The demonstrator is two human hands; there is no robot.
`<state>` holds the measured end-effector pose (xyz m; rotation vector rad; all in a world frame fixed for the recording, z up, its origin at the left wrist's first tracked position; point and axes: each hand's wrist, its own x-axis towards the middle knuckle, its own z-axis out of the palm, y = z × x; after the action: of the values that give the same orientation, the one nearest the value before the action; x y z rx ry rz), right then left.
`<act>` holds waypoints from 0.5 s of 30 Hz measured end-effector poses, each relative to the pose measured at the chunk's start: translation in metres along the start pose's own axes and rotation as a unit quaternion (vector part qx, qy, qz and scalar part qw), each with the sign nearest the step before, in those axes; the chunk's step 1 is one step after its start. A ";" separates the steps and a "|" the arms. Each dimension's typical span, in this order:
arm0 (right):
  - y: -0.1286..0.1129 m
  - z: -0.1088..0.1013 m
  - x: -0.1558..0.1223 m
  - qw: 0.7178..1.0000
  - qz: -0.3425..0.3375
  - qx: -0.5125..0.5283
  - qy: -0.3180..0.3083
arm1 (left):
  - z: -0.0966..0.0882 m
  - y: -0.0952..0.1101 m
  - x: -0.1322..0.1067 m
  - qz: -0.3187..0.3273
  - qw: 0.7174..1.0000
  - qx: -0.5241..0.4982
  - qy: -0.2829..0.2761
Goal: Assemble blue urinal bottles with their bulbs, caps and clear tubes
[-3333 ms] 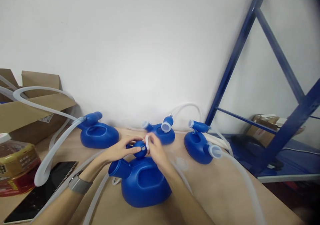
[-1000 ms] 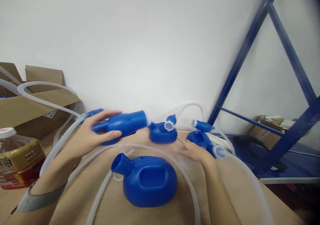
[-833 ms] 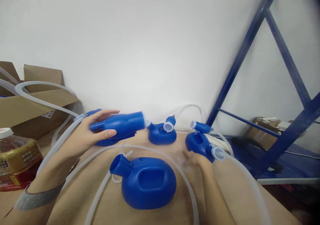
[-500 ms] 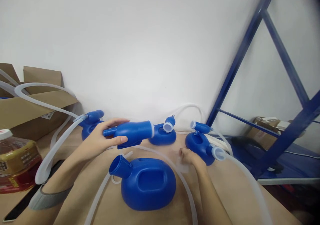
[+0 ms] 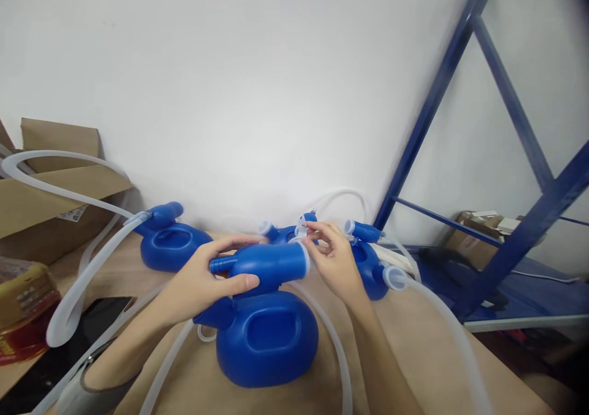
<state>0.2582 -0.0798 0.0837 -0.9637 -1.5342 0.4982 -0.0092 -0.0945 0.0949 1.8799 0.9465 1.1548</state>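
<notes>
My left hand [image 5: 207, 280] is wrapped round a blue plastic funnel piece [image 5: 267, 264], held level above a blue jug-shaped container [image 5: 269, 338] on the table. The funnel's wide mouth points right. My right hand [image 5: 334, 261] is at that mouth, fingers pinched on a small translucent cap or ring [image 5: 301, 234] that I can barely make out. A clear hose [image 5: 334, 341] curves round the container in front of me.
Three more blue containers stand at the back: one left [image 5: 170, 243] with a thick clear hose [image 5: 78, 292], one behind my hands [image 5: 280, 232], one right [image 5: 368, 261]. A cardboard box [image 5: 50, 200], a labelled jar [image 5: 23, 304] and a phone [image 5: 87, 317] lie left. A blue metal rack [image 5: 460, 132] rises on the right.
My left hand carried the blue funnel piece from the left down over the front container. My right hand left the tabletop with something small and came to the funnel's mouth.
</notes>
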 end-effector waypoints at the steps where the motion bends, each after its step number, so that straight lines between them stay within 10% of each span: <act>1: -0.008 0.009 -0.002 0.997 -0.001 0.074 0.013 | 0.003 0.002 -0.001 0.006 1.000 -0.008 0.009; 9: -0.027 0.040 -0.015 0.865 0.198 0.452 0.095 | 0.021 0.013 -0.022 0.071 0.992 0.059 0.081; 15: -0.026 0.039 -0.017 0.877 0.065 0.466 0.097 | 0.029 0.020 -0.023 0.060 0.987 0.051 0.139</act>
<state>0.2121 -0.1001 0.0855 -0.3304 -0.8586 1.0738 0.0141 -0.1291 0.0937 1.9098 1.0711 1.4971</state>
